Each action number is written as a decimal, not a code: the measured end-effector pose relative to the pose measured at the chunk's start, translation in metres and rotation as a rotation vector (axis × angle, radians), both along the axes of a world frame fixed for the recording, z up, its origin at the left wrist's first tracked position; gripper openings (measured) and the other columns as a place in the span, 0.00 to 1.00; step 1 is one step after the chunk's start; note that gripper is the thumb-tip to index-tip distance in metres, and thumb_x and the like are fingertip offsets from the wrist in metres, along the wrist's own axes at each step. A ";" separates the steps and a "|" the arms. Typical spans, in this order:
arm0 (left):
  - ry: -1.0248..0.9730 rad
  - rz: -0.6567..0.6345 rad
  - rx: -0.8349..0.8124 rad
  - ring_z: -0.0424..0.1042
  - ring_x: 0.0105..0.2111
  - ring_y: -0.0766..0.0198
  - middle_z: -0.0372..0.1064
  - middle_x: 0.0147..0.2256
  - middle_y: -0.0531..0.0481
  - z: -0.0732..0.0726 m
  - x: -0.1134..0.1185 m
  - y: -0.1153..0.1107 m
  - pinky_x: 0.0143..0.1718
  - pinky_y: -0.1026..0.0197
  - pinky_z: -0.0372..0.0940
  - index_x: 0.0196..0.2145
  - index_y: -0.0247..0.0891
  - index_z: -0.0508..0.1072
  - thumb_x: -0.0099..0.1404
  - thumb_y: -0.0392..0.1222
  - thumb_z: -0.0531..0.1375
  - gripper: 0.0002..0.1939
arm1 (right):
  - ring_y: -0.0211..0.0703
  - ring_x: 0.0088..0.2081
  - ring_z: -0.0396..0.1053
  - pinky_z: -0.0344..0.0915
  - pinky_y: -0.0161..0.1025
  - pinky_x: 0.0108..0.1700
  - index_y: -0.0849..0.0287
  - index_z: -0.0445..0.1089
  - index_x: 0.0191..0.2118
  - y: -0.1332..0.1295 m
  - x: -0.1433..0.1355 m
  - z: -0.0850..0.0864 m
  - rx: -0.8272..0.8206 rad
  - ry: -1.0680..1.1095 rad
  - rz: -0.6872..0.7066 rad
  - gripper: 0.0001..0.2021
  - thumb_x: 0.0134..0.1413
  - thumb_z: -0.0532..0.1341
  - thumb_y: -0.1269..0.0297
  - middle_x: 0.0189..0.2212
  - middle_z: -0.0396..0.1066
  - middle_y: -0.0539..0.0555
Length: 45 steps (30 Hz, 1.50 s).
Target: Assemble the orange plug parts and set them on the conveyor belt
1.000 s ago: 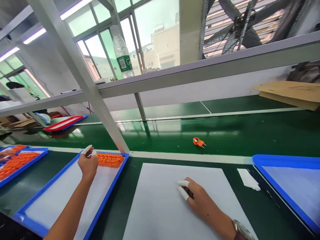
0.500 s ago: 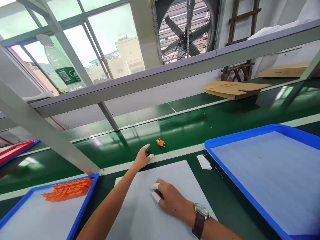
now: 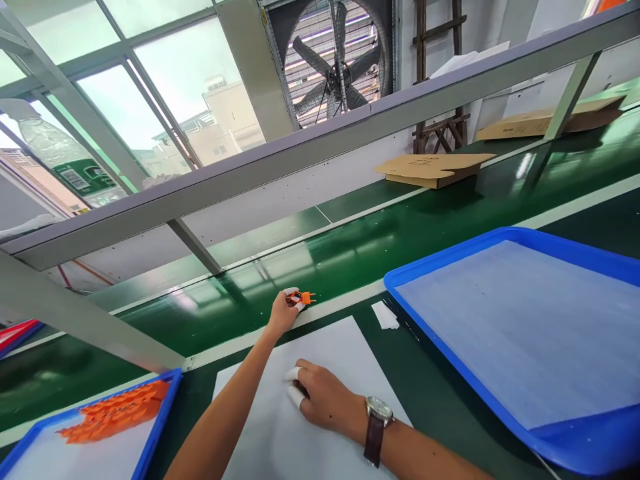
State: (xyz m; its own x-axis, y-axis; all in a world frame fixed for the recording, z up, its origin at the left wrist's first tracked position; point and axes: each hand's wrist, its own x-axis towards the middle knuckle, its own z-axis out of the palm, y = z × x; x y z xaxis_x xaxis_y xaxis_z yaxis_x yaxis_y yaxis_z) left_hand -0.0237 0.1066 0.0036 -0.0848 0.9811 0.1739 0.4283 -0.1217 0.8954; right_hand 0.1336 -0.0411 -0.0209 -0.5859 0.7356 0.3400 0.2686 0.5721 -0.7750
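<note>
My left hand (image 3: 285, 312) reaches to the near edge of the green conveyor belt (image 3: 350, 257), its white-capped thumb and finger pinching a small orange plug-like piece (image 3: 306, 298) with metal prongs. Over the white sheet (image 3: 265, 413) rests my right hand (image 3: 325, 398), with a watch on the wrist. Its white-capped finger and thumb are curled near each other, and the space between them is too dark to make out any object. Many orange pieces (image 3: 120, 410) lie in rows in the blue-rimmed tray (image 3: 163, 420) at the left.
A large blue tray (image 3: 440, 337) lined with pale sheeting lies at the right, beside small white papers (image 3: 385, 315). Cardboard (image 3: 433, 167) lies beyond the belt. A slanted metal post (image 3: 100, 320) stands at the left, and a shelf beam (image 3: 280, 157) crosses above the belt.
My left hand has closed on the orange piece that lay on the belt. The view has shifted right, showing more of the right tray. My right hand stays over the sheet.
</note>
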 end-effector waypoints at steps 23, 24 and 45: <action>-0.135 -0.104 -0.215 0.75 0.40 0.59 0.74 0.44 0.46 0.015 -0.033 -0.223 0.44 0.55 0.72 0.48 0.41 0.70 0.61 0.42 0.66 0.18 | 0.39 0.29 0.69 0.68 0.36 0.31 0.58 0.77 0.44 -0.006 0.000 0.017 -0.556 0.309 0.100 0.14 0.59 0.64 0.55 0.32 0.73 0.52; -0.223 -0.115 -0.231 0.75 0.42 0.59 0.74 0.45 0.45 0.014 -0.034 -0.223 0.47 0.53 0.72 0.48 0.41 0.70 0.62 0.43 0.66 0.18 | 0.39 0.31 0.69 0.69 0.38 0.34 0.56 0.77 0.46 -0.006 0.000 0.017 -0.479 0.320 0.073 0.13 0.59 0.64 0.57 0.35 0.73 0.52; -0.131 0.065 0.062 0.75 0.43 0.58 0.72 0.46 0.47 -0.002 -0.033 -0.229 0.39 0.57 0.75 0.42 0.46 0.79 0.64 0.38 0.63 0.10 | 0.46 0.43 0.75 0.76 0.47 0.46 0.55 0.72 0.49 -0.024 -0.011 0.014 -0.388 0.373 0.029 0.12 0.60 0.64 0.62 0.42 0.74 0.56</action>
State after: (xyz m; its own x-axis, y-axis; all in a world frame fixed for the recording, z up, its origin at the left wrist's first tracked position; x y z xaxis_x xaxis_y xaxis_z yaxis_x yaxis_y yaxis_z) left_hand -0.0562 -0.1226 0.0016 -0.1739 0.9604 0.2176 0.3173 -0.1545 0.9357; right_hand 0.1231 -0.0647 -0.0069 -0.4992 0.8339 0.2353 -0.0766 0.2281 -0.9706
